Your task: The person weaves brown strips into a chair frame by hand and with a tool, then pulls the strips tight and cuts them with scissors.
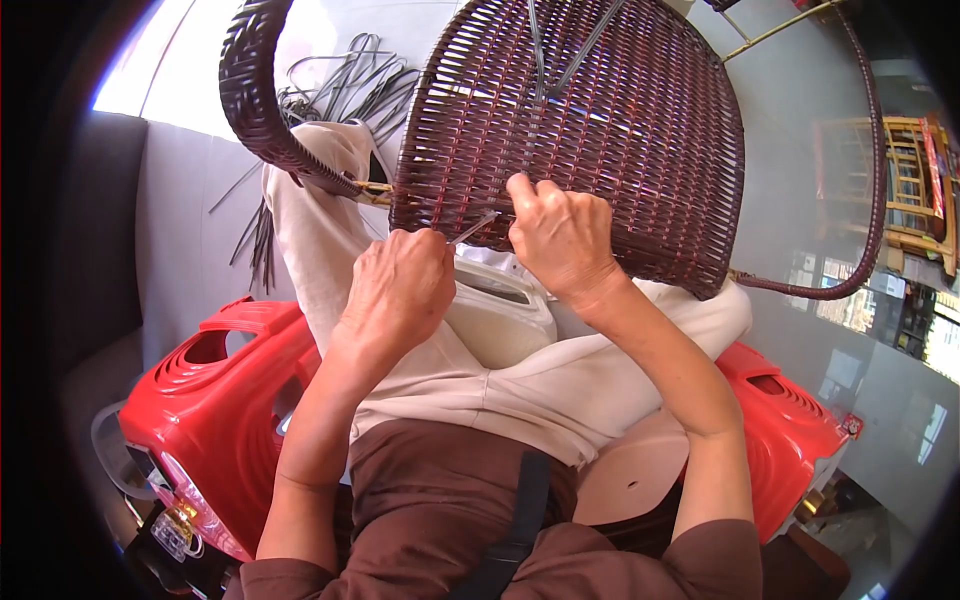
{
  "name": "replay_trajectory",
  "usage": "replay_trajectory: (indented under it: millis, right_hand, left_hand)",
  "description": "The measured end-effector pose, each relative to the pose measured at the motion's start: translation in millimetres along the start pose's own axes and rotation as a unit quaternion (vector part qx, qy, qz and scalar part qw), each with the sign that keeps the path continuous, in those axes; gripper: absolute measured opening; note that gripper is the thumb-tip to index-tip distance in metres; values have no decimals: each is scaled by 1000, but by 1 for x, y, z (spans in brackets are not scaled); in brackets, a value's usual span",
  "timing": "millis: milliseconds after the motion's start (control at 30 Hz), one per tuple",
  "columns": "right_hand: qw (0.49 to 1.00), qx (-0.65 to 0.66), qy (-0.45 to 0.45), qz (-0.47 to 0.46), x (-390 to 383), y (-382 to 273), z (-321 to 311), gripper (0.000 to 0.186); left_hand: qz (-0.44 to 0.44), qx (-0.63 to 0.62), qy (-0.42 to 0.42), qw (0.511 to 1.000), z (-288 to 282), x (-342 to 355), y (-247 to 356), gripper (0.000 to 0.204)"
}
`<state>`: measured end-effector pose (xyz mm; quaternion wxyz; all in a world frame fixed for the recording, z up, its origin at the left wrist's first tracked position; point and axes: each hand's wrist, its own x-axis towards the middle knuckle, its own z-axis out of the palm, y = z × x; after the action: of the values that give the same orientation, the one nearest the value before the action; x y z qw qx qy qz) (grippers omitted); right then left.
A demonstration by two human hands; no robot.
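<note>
Strip [474, 228], pinched in left hand's grip [403, 286], is partly hidden; right hand's grip [565, 240] I cannot tell.

The glossy grey floor [790, 120] carries a tangle of dark flat strips [352, 92] at upper left, one red plastic stool [225, 400] left, another red stool [785, 440] right, and bamboo furniture [908, 150] farther right.

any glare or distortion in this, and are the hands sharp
Head view: fisheye curving and black edges at both sides; head view: blown-out glare at upper left, near the dark brown, braided, curved armrest; head view: bright reflections on the glossy grey floor at right; head view: the left hand, right hand and dark brown, woven wicker panel look fairly sharp.
</note>
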<state>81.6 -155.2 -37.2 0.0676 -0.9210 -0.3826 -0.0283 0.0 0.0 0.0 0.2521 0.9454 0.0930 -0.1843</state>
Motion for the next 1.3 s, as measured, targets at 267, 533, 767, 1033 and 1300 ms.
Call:
replay_trajectory:
  millis: [267,533,767,1033,1300]
  right_hand:
    - [994,77,76,5,-7,13,6,8]
    - [994,64,59,-58,-6,15,3,10]
    - [994,21,64,-87,-11,19,17,12]
    - [990,139,-15,-20,-1,26,3,23]
    - [983,174,-37,-40,13,35,-3,23]
  left_hand:
    - [62,-4,74,995,3,1,-8,20]
    - [56,3,65,996,4,1,-5,23]
    - [49,2,71,996,7,2,-4,23]
    - [55,10,39,998,1,4,2,23]
    - [87,31,28,995,-5,13,-2,23]
